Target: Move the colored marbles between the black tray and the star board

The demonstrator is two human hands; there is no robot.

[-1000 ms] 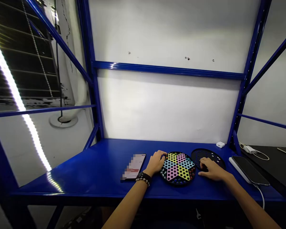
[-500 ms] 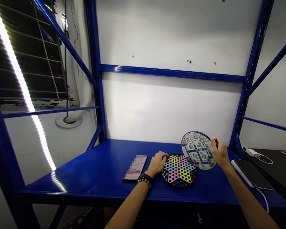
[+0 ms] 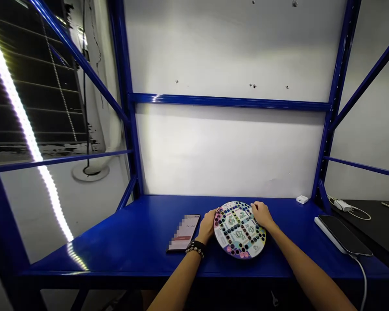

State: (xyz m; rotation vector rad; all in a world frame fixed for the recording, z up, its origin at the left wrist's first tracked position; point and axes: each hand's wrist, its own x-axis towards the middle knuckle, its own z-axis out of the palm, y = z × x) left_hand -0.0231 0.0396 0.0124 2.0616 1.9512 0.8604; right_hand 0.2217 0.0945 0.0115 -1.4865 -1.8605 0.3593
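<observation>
Now we have brought the round game lid (image 3: 240,230) down over the star board on the blue tabletop (image 3: 142,233), left hand (image 3: 208,224) and right hand (image 3: 262,214) holding its edges, so we press evenly until flat.

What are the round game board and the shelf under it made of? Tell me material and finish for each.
Round game board: probably moulded plastic, with a pale printed face and rows of coloured-ringed holes; its finish is hard to judge. Both the left hand and the right hand rest on its edge. Shelf: likely painted metal, glossy blue, mirroring the light strip.
</observation>
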